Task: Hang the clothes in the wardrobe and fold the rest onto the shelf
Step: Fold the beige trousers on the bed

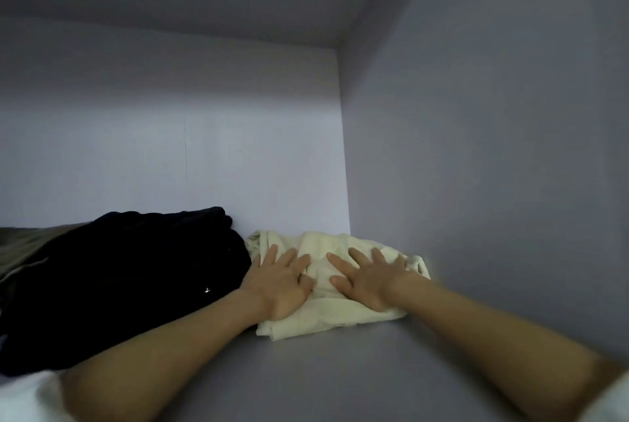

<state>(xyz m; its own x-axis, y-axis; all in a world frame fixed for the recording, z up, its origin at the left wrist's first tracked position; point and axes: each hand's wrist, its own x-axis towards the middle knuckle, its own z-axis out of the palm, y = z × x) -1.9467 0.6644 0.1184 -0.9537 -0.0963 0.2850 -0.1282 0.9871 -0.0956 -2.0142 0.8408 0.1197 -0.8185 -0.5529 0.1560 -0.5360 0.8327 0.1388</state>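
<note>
Left hand (277,280) and right hand (366,280) flat (fingers spread).

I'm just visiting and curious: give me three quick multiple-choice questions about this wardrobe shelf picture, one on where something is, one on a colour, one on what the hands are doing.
1. Where does the cream garment lie?
A. in the shelf's right back corner
B. on a hanger
C. on the floor

2. What colour is the pile of clothes to its left?
A. red
B. dark, nearly black
C. yellow

3. How are the hands placed?
A. both in fists
B. one holds a hanger
C. both flat on the garment

Answers:
1 A: it sits on the shelf by the right wall.
2 B: the pile looks dark navy or black.
3 C: the left hand and right hand press it with straight fingers.
</note>
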